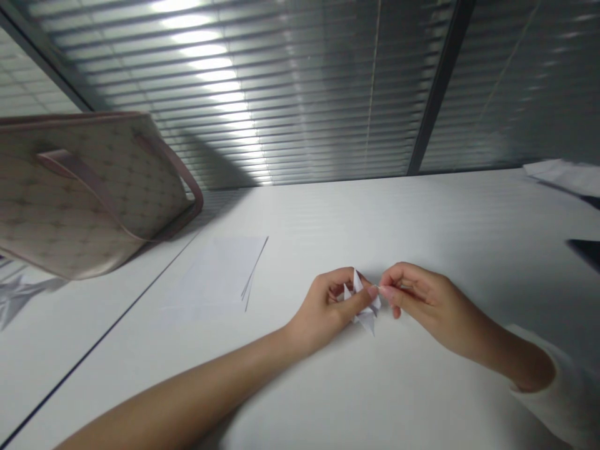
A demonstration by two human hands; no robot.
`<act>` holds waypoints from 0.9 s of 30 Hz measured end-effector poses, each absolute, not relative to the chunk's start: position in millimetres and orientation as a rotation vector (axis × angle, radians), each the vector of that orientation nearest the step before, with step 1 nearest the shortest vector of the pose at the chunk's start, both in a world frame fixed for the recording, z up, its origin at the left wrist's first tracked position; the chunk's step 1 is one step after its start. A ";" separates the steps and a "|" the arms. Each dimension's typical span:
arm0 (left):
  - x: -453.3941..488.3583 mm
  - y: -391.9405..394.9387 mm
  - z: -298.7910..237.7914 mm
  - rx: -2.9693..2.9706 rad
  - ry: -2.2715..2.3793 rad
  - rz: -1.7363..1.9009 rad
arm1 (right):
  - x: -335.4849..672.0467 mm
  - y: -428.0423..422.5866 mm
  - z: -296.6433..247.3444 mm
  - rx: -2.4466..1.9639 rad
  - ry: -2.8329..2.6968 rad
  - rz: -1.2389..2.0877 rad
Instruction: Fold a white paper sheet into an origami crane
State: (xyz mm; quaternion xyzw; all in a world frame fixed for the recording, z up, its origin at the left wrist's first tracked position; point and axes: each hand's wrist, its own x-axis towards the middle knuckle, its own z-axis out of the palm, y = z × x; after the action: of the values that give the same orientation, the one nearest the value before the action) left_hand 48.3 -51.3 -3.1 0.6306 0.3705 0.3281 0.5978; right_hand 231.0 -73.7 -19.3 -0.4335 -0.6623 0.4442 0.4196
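Note:
A small white origami paper figure (367, 322) with several sharp points sits in my left hand (328, 309), which is closed on it between thumb and fingers just above the table. From the other side, my right hand (419, 300) pinches a thin tip at the figure's right end with thumb and forefinger. The fingertips of both hands nearly meet there. Part of the figure is hidden behind my left thumb and fingers.
Loose white sheets (220, 269) lie on the white table (300, 219) to the left. Behind them a patterned handbag (94, 200) leans at the far left, with folded paper (19, 294) below it. More paper (565, 175) lies far right. Window blinds (304, 94) border the back edge.

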 end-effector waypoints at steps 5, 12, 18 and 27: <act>49.4 -55.2 -3.7 1.451 0.880 0.813 | 228.4 -74.6 -18.8 -1.096 -1.656 1.118; 46.5 -50.5 -7.0 1.438 0.853 0.749 | 232.8 -72.4 -20.1 -1.088 -1.643 1.139; 48.5 -51.5 -4.6 1.466 0.852 0.736 | 234.8 -71.2 -15.4 -1.121 -1.633 1.034; 50.6 -52.7 -2.9 1.434 0.848 0.763 | 232.9 -74.7 -13.0 -1.102 -1.692 1.048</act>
State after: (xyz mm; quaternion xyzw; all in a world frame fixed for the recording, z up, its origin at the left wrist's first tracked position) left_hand 50.6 -52.7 -2.9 0.6206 0.3672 0.3305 0.6089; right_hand 232.9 -74.7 -13.0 -0.4398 -0.6751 0.4181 0.4196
